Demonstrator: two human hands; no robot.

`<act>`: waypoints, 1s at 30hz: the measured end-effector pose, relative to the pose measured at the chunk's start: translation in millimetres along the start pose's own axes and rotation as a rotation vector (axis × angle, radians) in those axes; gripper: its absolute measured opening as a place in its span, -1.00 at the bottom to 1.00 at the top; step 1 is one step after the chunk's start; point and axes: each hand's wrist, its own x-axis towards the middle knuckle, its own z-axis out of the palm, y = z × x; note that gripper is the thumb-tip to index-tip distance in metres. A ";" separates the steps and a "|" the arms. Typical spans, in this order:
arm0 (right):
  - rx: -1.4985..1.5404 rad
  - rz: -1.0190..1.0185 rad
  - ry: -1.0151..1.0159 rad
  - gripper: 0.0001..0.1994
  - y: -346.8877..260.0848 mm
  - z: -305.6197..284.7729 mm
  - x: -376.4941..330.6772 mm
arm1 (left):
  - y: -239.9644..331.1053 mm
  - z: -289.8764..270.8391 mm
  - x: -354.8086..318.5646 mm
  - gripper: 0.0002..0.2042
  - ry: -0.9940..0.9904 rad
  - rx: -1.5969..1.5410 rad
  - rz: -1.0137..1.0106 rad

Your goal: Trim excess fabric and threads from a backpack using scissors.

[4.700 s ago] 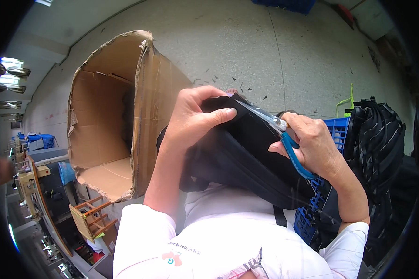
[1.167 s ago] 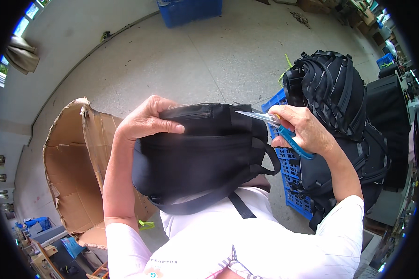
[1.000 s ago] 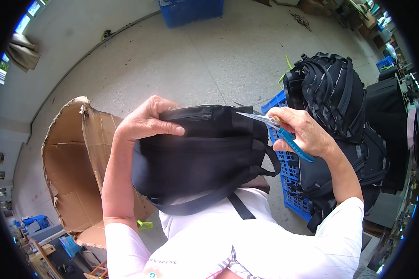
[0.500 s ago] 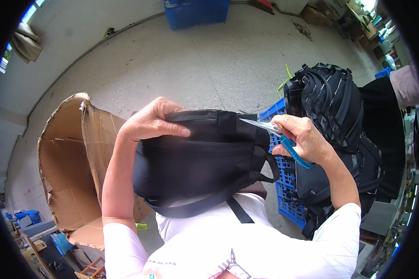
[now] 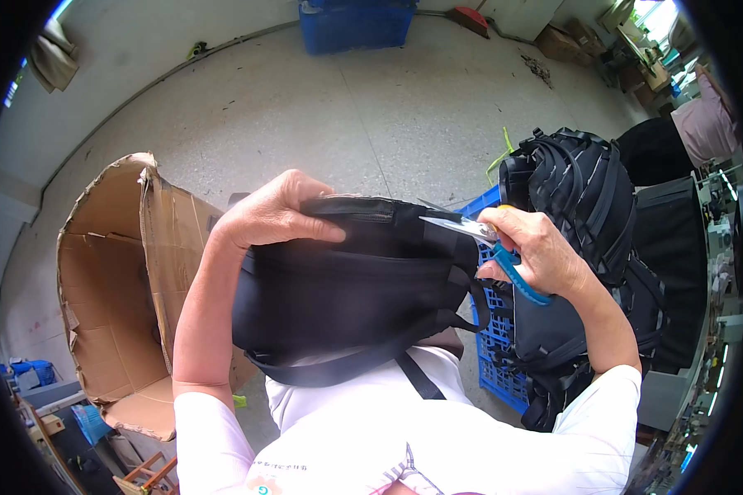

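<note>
A black backpack (image 5: 347,289) lies across my lap, its zipped edge turned away from me and its straps hanging to the right and below. My left hand (image 5: 293,213) grips the far left edge, thumb on top and fingers hidden behind the fabric. In my right hand (image 5: 541,252) is a pair of scissors (image 5: 513,268) with blue handles. Their blades are parted and point left at the bag's far right corner; whether they touch the fabric I cannot tell.
An open cardboard box (image 5: 111,305) stands at my left. To the right, black backpacks (image 5: 574,206) are piled on a blue plastic crate (image 5: 499,363). A blue bin (image 5: 357,29) and a red dustpan (image 5: 469,20) stand by the far wall. Another person's pink sleeve (image 5: 702,124) shows far right.
The view has shifted slightly. Both hands keep their holds on the backpack and the scissors, and the blades stay parted at the bag's far right corner.
</note>
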 end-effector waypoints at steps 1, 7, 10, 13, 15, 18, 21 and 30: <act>-0.003 -0.001 -0.001 -0.43 -1.6 -0.7 -1.8 | -1.3 -1.8 -0.1 -0.77 -0.014 0.024 -0.007; -0.077 0.005 0.016 -0.45 -4.2 -5.2 -5.8 | 3.2 -0.2 -0.2 -0.74 -0.018 0.123 -0.027; -0.097 -0.033 0.030 -0.45 -6.7 -4.9 2.1 | 8.9 2.9 0.4 -0.74 -0.025 0.131 -0.011; -0.138 -0.068 0.020 -0.45 -6.5 -4.1 4.3 | 7.5 3.9 -0.3 -0.74 -0.016 0.132 -0.022; -0.134 -0.075 0.002 -0.45 -6.3 -4.5 4.0 | 4.9 3.3 -1.4 -0.74 -0.002 0.126 -0.030; -0.080 0.038 -0.065 -0.44 -6.6 -6.1 -1.9 | 6.1 5.3 0.2 -0.75 0.001 0.122 -0.033; -0.152 -0.043 -0.007 -0.44 -3.3 -7.3 -0.3 | 10.3 4.6 1.1 -0.75 -0.038 0.226 -0.075; -0.116 -0.043 -0.034 -0.55 -7.3 -8.6 6.2 | 14.3 9.9 1.6 -0.75 -0.004 0.217 -0.048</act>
